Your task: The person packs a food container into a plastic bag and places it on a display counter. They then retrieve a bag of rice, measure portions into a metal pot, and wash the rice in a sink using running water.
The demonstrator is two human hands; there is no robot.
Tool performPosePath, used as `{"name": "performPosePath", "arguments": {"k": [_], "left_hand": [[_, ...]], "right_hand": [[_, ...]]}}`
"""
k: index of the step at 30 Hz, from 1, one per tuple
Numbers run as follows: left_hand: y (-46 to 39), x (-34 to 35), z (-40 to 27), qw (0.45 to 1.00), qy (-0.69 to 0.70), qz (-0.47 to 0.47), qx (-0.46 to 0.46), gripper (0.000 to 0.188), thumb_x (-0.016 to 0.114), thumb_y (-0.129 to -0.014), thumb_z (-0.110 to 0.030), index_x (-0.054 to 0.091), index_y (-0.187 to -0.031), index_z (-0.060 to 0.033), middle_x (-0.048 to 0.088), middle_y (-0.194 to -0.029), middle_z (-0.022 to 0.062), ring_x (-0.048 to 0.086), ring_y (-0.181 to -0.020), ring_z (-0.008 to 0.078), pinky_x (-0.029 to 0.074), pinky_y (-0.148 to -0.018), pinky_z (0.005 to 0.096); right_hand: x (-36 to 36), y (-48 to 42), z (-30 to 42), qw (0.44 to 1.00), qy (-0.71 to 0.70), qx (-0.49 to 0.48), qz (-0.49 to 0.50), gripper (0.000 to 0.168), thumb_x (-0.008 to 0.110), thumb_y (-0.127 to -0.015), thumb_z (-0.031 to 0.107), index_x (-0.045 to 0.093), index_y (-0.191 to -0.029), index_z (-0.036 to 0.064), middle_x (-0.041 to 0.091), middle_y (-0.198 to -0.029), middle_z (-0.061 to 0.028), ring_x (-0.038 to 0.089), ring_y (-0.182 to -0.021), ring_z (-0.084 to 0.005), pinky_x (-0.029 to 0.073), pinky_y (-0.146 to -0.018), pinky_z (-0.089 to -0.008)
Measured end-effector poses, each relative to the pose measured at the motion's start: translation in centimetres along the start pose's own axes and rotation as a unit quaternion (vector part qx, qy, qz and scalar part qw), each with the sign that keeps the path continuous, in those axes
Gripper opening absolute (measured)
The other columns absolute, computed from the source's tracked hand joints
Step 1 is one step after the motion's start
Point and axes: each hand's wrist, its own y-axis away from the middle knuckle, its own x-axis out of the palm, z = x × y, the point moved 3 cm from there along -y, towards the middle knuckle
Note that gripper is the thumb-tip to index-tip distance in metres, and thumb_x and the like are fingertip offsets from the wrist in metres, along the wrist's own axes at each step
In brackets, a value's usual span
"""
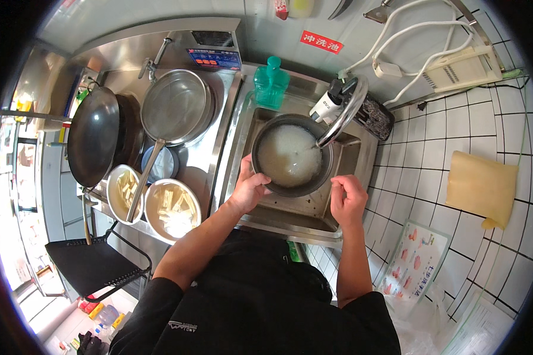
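Note:
A dark round pot point(326, 177) is over the steel sink basin point(293, 208), holding cloudy water point(288, 162) with what look like pale grains below the surface. My left hand point(251, 186) grips its near-left rim, thumb on top and fingers outside. Above the pot's right edge ends the curved chrome faucet point(348, 115), and the water's surface is disturbed near its outlet. My right hand point(348, 197) hovers by the basin's right side, apart from the pot, its fingers curled in; nothing shows in it.
Left of the sink, a long-handled steel pan point(175, 106) rests on the counter beside a dark wok point(93, 137). Two white bowls, one nearer point(195, 199) and one farther left point(113, 195), hold pale cut strips. A green plastic bottle point(271, 86) stands behind the basin.

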Motion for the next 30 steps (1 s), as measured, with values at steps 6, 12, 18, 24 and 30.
{"name": "performPosePath", "arguments": {"k": [6,12,18,24,30], "left_hand": [[-0.8,-0.1,1.0,1.000,-0.006,-0.002,-0.031,0.075,0.062,-0.082,-0.003,0.031,-0.147,-0.0233,0.047,-0.142,0.0120,0.053,-0.127,0.0322,0.056,-0.089,0.0550],[0.5,-1.4,1.5,0.999,-0.015,-0.020,-0.026,0.077,0.062,-0.084,-0.001,0.030,-0.150,-0.0257,0.053,-0.132,0.0112,0.060,-0.112,0.0262,0.057,-0.075,0.0425],[0.7,-1.9,0.8,0.998,0.022,-0.029,-0.047,0.072,0.064,-0.085,-0.003,0.031,-0.145,-0.0241,0.052,-0.135,0.0122,0.061,-0.117,0.0312,0.061,-0.082,0.0511],[1.4,-2.4,2.1,0.998,0.009,-0.043,-0.047,0.071,0.064,-0.084,-0.004,0.029,-0.144,-0.0225,0.050,-0.137,0.0131,0.060,-0.120,0.0344,0.061,-0.083,0.0552],[2.1,-4.2,0.4,0.998,0.029,-0.051,-0.017,0.068,0.063,-0.083,-0.003,0.031,-0.141,-0.0219,0.050,-0.137,0.0123,0.058,-0.122,0.0325,0.061,-0.083,0.0552]], "right_hand": [[0.9,-1.5,3.1,0.993,0.030,-0.109,0.039,0.014,0.070,-0.087,-0.006,0.073,-0.097,0.004,0.072,-0.091,-0.0105,0.067,-0.080,-0.0304,0.054,-0.070,-0.0383],[0.8,-2.1,2.0,0.989,0.067,-0.128,0.044,0.014,0.069,-0.088,-0.001,0.073,-0.101,0.004,0.072,-0.098,-0.0122,0.068,-0.085,-0.0330,0.055,-0.075,-0.0402],[1.6,-3.4,-5.9,0.987,0.010,0.158,-0.018,0.020,0.064,-0.103,0.019,0.073,-0.110,0.003,0.073,-0.103,-0.0148,0.071,-0.094,-0.0297,0.054,-0.083,-0.0385],[8.8,-4.0,-20.8,0.953,-0.047,0.297,0.032,0.031,0.064,-0.105,0.033,0.075,-0.118,0.006,0.074,-0.104,-0.0110,0.068,-0.094,-0.0223,0.052,-0.086,-0.0360],[13.8,-6.2,-21.1,0.928,-0.121,0.344,0.078,0.036,0.068,-0.103,0.037,0.076,-0.126,0.010,0.072,-0.103,-0.0029,0.063,-0.087,-0.0158,0.051,-0.077,-0.0349]]}}
